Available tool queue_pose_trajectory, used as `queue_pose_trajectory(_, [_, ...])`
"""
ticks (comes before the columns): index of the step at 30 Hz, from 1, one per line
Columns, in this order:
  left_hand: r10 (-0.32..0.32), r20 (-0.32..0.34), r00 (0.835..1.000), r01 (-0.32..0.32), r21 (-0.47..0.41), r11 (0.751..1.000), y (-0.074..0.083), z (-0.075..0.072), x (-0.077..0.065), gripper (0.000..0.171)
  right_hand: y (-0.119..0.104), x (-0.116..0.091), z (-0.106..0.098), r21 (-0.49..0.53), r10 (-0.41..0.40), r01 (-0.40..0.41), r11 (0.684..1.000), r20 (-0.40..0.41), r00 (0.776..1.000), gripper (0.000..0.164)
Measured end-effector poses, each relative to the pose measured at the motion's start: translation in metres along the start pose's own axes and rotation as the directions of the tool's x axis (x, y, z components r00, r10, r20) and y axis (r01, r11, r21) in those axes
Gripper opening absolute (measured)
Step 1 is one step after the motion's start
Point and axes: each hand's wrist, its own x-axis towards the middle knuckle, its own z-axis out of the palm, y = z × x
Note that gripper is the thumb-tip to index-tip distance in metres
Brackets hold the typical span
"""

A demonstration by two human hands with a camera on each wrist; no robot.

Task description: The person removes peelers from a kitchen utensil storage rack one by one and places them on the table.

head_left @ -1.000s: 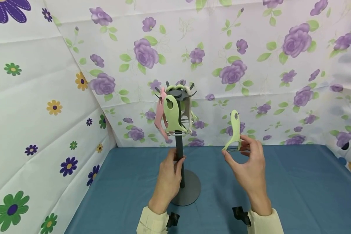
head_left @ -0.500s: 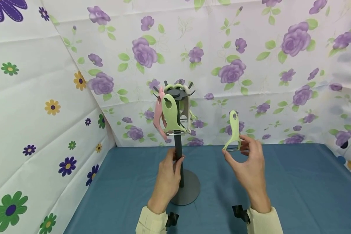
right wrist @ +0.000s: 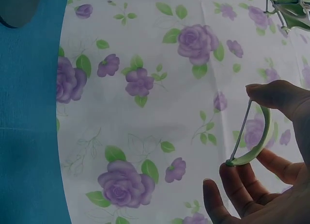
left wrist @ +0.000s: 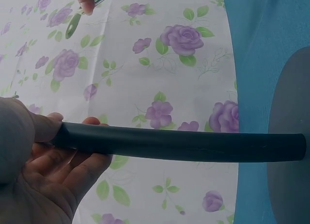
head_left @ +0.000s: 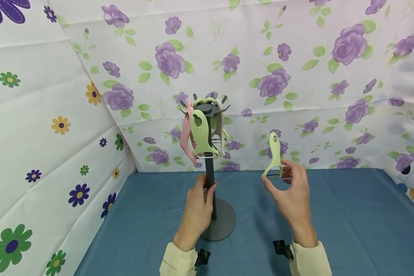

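My left hand (head_left: 197,209) grips the black post (head_left: 209,172) of an upright utensil stand, partway up between its round base (head_left: 220,220) and its hooked top (head_left: 208,110). From the hooks hang several peelers: a green peeler (head_left: 201,134) in front, a pink peeler (head_left: 186,132) at the left, and pale ones behind, partly hidden. To the right of the stand, my right hand (head_left: 293,197) pinches another green peeler (head_left: 275,151) by the two sides of its blade end, thumb on one side and fingers on the other. Its handle points up, and it is held in the air.
A blue cloth (head_left: 141,230) covers the table under the stand. White sheets with purple flowers (head_left: 276,86) form a wall behind, and a daisy-print sheet (head_left: 60,165) closes off the left side. Black camera straps (head_left: 202,257) sit at both wrists.
The right hand and its peeler have shifted very slightly left and down. The left hand keeps its grip on the post; the whole view has moved a little.
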Motion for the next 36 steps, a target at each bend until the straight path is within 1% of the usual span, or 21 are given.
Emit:
queue_pose_trajectory(7, [0.001,0.001,1.0,-0.001,0.0,1.0,0.0,0.0,0.0,0.022,0.003,0.0,0.001,-0.002,0.001,-0.001,1.0,0.004,1.0,0.067])
queue_pose_trajectory(21, [-0.016,0.012,1.0,0.016,0.003,1.0,0.002,-0.001,0.0,0.022,0.01,0.0,0.007,-0.026,0.044,-0.043,0.999,0.057,0.997,0.068])
queue_pose_trajectory(24, [-0.007,0.01,1.0,0.006,0.008,1.0,0.002,-0.001,0.0,0.022,0.012,0.0,0.009,-0.036,0.047,-0.045,0.998,0.065,0.997,0.068])
queue_pose_trajectory(31, [-0.036,0.019,0.999,0.036,-0.006,0.999,0.003,-0.001,0.0,0.022,0.014,-0.002,0.012,-0.049,0.048,-0.044,0.998,0.084,0.995,0.066])
queue_pose_trajectory(36, [-0.038,0.024,0.999,0.039,-0.015,0.999,0.003,-0.001,0.0,0.022,0.016,-0.002,0.014,-0.055,0.045,-0.04,0.998,0.089,0.995,0.066])
